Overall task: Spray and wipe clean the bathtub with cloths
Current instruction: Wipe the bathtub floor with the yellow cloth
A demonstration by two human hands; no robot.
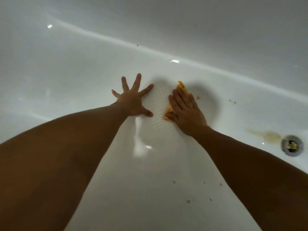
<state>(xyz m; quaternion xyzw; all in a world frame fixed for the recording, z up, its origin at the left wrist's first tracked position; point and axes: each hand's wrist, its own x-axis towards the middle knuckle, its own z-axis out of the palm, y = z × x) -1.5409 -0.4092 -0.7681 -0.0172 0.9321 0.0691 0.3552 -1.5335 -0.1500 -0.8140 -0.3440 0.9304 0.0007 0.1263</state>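
My left arm reaches in from the near left, and my left hand (pixel 133 100) lies flat on the white tub (pixel 66 72) floor. Its fingers are spread wide and it holds nothing. The thumb tip touches the left edge of a dimpled patch (pixel 160 104) on the floor, which fills the gap between my two hands.

Just right of that patch is the orange cloth (pixel 180 88), bunched on the tub floor. My right hand (pixel 185 110) presses down on it with the fingers straight and close together and the palm flat. The cloth shows beyond my fingertips on the far side and beside my thumb on the left. The rest is hidden under my hand.

A small orange scrap (pixel 198 97) lies just right of my fingers, apart from the cloth. Farther right, a couple of green specks (pixel 232 101) sit on the floor. Nearer me, between my forearms, a few dull specks (pixel 188 201) are scattered about.

At the right, a yellowish stain (pixel 270 135) runs up to the metal drain (pixel 292 145). There are bits of yellow debris in the drain.
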